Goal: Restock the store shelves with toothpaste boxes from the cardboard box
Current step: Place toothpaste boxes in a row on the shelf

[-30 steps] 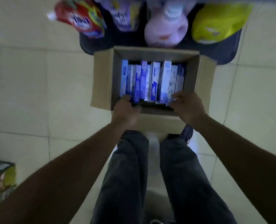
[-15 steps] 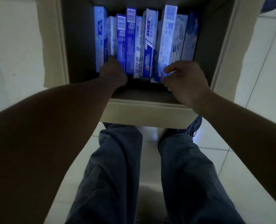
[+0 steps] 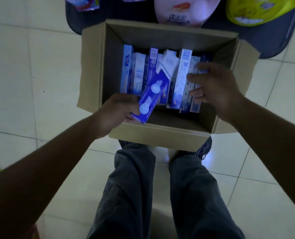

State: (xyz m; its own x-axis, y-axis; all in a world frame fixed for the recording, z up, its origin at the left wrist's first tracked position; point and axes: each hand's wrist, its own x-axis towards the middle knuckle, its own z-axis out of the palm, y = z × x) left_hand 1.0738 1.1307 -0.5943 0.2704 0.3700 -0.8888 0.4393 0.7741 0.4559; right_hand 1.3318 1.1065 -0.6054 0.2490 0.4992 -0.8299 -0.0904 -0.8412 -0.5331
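Note:
An open cardboard box (image 3: 162, 138) stands on the floor in front of my feet. Several blue and white toothpaste boxes (image 3: 136, 73) stand on end in a row inside it. My left hand (image 3: 115, 109) grips one blue toothpaste box (image 3: 152, 94) at its near end, and the box is tilted up out of the row over the carton's near left corner. My right hand (image 3: 215, 88) reaches over the right end of the row, fingers spread and touching the rightmost toothpaste boxes (image 3: 193, 94).
A dark low shelf base (image 3: 271, 40) lies just beyond the carton, holding a pink pouch (image 3: 183, 9), a yellow-green pack (image 3: 257, 9) and a red-blue pack (image 3: 84, 2). Pale tiled floor surrounds the carton. My legs and a dark shoe (image 3: 203, 152) are below it.
My left hand has pulled one blue toothpaste box up and toward me out of the row. My right hand has moved right onto the end boxes. The camera has pulled back from the carton.

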